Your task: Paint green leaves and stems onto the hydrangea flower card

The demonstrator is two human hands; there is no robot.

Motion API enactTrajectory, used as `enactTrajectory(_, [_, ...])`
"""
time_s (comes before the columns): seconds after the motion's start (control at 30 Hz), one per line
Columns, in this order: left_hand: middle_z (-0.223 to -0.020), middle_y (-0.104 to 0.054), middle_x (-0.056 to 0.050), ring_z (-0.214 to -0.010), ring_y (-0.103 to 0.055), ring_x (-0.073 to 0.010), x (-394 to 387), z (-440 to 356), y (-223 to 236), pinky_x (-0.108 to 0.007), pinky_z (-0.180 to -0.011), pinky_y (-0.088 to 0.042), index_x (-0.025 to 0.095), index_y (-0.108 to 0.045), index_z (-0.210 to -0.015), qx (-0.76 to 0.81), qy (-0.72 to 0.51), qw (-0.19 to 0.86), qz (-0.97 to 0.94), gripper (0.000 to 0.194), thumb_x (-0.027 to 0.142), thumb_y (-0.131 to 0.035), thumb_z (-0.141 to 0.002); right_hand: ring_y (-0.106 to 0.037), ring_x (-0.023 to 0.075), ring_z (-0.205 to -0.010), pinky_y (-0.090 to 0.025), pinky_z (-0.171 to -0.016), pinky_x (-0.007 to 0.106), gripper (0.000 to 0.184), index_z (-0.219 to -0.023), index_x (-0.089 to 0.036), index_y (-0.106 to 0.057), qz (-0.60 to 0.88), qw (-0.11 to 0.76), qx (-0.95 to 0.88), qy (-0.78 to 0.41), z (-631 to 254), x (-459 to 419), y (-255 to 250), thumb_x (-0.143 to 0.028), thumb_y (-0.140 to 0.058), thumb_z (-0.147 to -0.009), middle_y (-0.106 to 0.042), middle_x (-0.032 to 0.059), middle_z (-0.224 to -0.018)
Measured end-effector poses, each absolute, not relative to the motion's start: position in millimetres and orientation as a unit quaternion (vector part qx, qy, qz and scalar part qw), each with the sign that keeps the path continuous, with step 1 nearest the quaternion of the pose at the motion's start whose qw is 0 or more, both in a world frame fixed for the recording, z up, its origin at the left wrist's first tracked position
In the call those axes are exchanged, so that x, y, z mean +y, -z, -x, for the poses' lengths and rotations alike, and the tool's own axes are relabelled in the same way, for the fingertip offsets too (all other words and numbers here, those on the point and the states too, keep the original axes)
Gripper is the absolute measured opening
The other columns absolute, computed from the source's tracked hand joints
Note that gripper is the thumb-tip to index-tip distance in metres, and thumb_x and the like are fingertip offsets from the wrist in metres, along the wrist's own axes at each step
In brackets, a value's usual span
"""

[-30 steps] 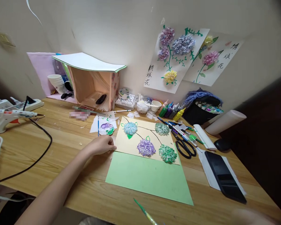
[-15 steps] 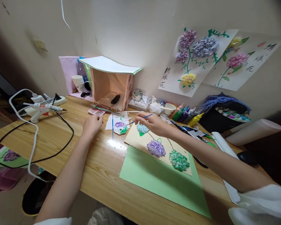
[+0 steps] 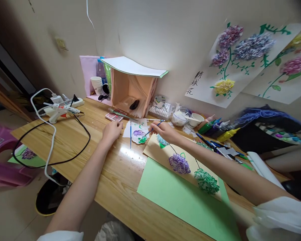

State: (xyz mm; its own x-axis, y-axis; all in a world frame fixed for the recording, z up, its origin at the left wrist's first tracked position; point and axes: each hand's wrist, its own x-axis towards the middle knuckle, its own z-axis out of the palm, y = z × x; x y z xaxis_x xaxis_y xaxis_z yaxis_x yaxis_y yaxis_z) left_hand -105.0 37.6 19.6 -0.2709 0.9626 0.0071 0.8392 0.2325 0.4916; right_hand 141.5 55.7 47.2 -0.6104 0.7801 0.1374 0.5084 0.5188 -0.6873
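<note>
My right hand (image 3: 163, 131) pinches a thin blue paintbrush (image 3: 155, 127), its tip reaching down to a small white palette (image 3: 138, 136) with purple and green paint. My left hand (image 3: 112, 129) rests on the wooden table (image 3: 72, 147) just left of the palette, fingers curled, beside a pink paint box (image 3: 112, 116). A beige sheet (image 3: 163, 155) carrying blue, purple and green paper flowers lies on a green sheet (image 3: 180, 197) under my right forearm. A second blue brush (image 3: 130, 135) lies next to the palette.
A glue gun (image 3: 57, 111) and a power strip with black and white cables sit at the table's left end. An open wooden box (image 3: 130, 92), paper cups, paint bottles (image 3: 215, 127) and a black marker case (image 3: 261, 134) line the wall. Flower pictures hang above. A pink stool (image 3: 2, 157) stands at the left.
The view has swung left. My right hand came in with the blue brush and lowered its tip to the palette. My left hand left the beige sheet for the table near the paint box.
</note>
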Motion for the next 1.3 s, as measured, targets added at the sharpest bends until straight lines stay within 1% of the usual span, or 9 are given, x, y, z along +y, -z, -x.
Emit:
enactTrajectory(0.13, [-0.084,-0.071,-0.007,-0.083,-0.063,-0.0240,37,106,-19,-0.029,-0.065,-0.040,0.022,-0.068,-0.081,0.766,-0.210,0.153,-0.588,0.037,0.042,-0.038,-0.085,-0.058,0.0130,-0.063,-0.044,-0.066,0.025,0.038,-0.075,-0.018,-0.058,0.376,0.222,-0.841,-0.320,-140,57,-43,-0.040,-0.035,-0.093,-0.065,0.0026,-0.066])
enactTrajectory(0.33, [-0.080,-0.071,-0.007,-0.076,-0.063,-0.0217,37,105,-19,-0.027,-0.062,-0.039,0.020,-0.069,-0.078,0.763,-0.215,0.155,-0.589,0.038,0.043,-0.039,-0.084,-0.058,0.0142,-0.065,-0.045,-0.066,0.027,0.039,-0.076,-0.017,-0.058,0.387,0.250,-0.825,-0.327,-148,59,-47,-0.043,-0.034,-0.093,-0.064,0.0032,-0.066])
enactTrajectory(0.47, [-0.070,-0.070,-0.005,-0.069,-0.063,-0.0198,31,94,-25,-0.027,-0.061,-0.039,0.019,-0.068,-0.068,0.748,-0.223,0.169,-0.602,0.048,0.050,-0.035,-0.085,-0.057,0.0142,-0.071,-0.045,-0.068,0.028,0.034,-0.083,-0.018,-0.058,0.395,0.330,-0.795,-0.321,-175,56,-65,-0.045,-0.038,-0.092,-0.064,0.0037,-0.075])
enactTrajectory(0.53, [-0.061,-0.068,-0.005,-0.064,-0.062,-0.0185,23,81,-28,-0.026,-0.060,-0.039,0.018,-0.068,-0.062,0.715,-0.212,0.224,-0.628,0.055,0.057,-0.034,-0.085,-0.057,0.0140,-0.073,-0.046,-0.070,0.028,0.031,-0.085,-0.018,-0.058,0.395,0.358,-0.773,-0.344,-198,49,-75,-0.046,-0.044,-0.090,-0.064,0.0038,-0.079])
enactTrajectory(0.63, [-0.052,-0.065,-0.006,-0.051,-0.058,-0.0161,8,57,-27,-0.025,-0.055,-0.040,0.016,-0.066,-0.059,0.639,-0.132,0.365,-0.664,0.061,0.066,-0.038,-0.080,-0.058,0.0144,-0.078,-0.046,-0.072,0.028,0.027,-0.087,-0.019,-0.060,0.414,0.347,-0.752,-0.378,-234,32,-84,-0.045,-0.051,-0.087,-0.064,0.0042,-0.083])
enactTrajectory(0.77, [-0.055,-0.067,-0.004,-0.045,-0.055,-0.0141,-8,32,-19,-0.023,-0.046,-0.036,0.016,-0.066,-0.070,0.585,-0.051,0.439,-0.680,0.054,0.065,-0.046,-0.077,-0.058,0.0145,-0.076,-0.046,-0.070,0.027,0.028,-0.086,-0.019,-0.063,0.446,0.328,-0.746,-0.371,-269,7,-76,-0.043,-0.049,-0.089,-0.064,0.0047,-0.083])
enactTrajectory(0.93, [-0.059,-0.068,-0.001,-0.042,-0.051,-0.0119,-9,25,-14,-0.022,-0.042,-0.036,0.019,-0.058,-0.072,0.598,-0.042,0.440,-0.669,0.043,0.061,-0.050,-0.076,-0.062,0.0159,-0.079,-0.048,-0.074,0.030,0.026,-0.090,-0.019,-0.062,0.446,0.320,-0.757,-0.355,-281,-7,-53,-0.039,-0.045,-0.092,-0.065,0.0043,-0.083])
enactTrajectory(1.13, [-0.055,-0.067,0.000,-0.040,-0.053,-0.0118,-10,30,-17,-0.022,-0.043,-0.034,0.020,-0.054,-0.064,0.647,-0.010,0.385,-0.659,0.046,0.063,-0.044,-0.079,-0.062,0.0153,-0.077,-0.048,-0.070,0.028,0.023,-0.088,-0.019,-0.062,0.416,0.315,-0.783,-0.340,-272,-11,-45,-0.034,-0.045,-0.093,-0.065,0.0039,-0.080])
enactTrajectory(1.3, [-0.052,-0.066,0.000,-0.041,-0.054,-0.0122,-15,25,-21,-0.023,-0.047,-0.036,0.020,-0.055,-0.059,0.636,-0.003,0.399,-0.661,0.048,0.061,-0.042,-0.081,-0.064,0.0168,-0.092,-0.051,-0.081,0.030,0.025,-0.100,-0.023,-0.065,0.405,0.324,-0.762,-0.387,-245,-1,-49,-0.035,-0.044,-0.093,-0.069,0.0042,-0.096])
